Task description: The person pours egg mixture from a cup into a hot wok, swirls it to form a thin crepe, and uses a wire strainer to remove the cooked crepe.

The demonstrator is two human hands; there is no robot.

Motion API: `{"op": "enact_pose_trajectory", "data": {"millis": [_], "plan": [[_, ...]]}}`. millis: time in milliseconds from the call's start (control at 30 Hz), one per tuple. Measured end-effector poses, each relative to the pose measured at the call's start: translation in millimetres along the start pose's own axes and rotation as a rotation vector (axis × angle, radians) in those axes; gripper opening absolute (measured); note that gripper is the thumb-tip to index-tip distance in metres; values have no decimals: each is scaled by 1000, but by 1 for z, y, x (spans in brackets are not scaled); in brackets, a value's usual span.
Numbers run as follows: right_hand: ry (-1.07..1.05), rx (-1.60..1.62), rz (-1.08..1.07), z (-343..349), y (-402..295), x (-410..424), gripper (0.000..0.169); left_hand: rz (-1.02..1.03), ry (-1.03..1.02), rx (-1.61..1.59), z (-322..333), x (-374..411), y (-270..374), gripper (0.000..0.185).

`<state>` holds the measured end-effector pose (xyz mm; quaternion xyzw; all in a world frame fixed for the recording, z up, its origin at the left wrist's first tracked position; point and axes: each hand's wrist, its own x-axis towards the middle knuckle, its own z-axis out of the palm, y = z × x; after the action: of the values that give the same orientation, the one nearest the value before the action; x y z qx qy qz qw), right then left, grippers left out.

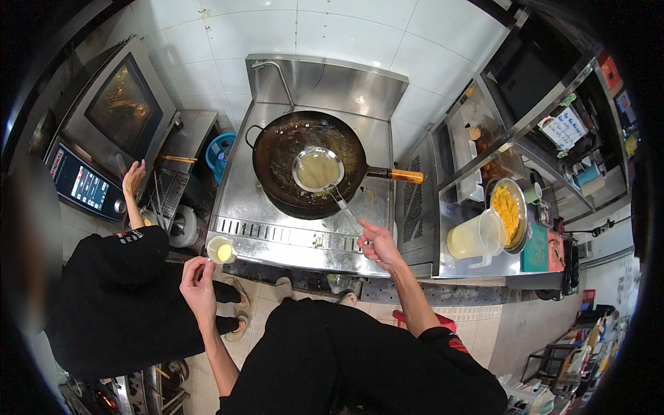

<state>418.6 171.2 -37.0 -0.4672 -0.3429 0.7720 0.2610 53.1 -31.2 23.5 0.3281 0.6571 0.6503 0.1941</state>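
Note:
My left hand (198, 284) pinches the rim of a small cup (221, 250) with yellow liquid at its bottom, beside the front left corner of the stove. In my right hand (381, 245) is the metal handle of a round fine-mesh strainer (318, 170). The strainer's bowl is over the inside of a dark wok (280, 140), and some pale matter shows in it. The wok sits on the steel stove (238, 207), its wooden handle (407, 176) pointing right. Whether the strainer touches the wok's bottom, I cannot tell.
On the left a co-worker (119, 311) in black reaches one hand towards a Rational oven (124, 109). A blue plastic basket (220, 150) stands left of the stove. The right counter holds a plastic measuring jug (469, 236), a bowl of yellow food (506, 210) and cutting boards (534, 249).

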Motion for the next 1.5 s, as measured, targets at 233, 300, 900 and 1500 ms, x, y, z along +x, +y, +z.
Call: {"op": "enact_pose_trajectory", "data": {"millis": [233, 300, 900, 1500], "plan": [[24, -7, 20, 4, 9, 12, 52, 3, -20, 22, 1, 0, 4, 7], [37, -13, 29, 6, 6, 14, 52, -1, -24, 23, 2, 0, 6, 7], [69, -5, 51, 6, 5, 33, 59, -6, -30, 12, 6, -2, 7, 7], [77, 8, 47, 14, -2, 34, 57, -5, -30, 23, 4, -4, 7, 7]]}}
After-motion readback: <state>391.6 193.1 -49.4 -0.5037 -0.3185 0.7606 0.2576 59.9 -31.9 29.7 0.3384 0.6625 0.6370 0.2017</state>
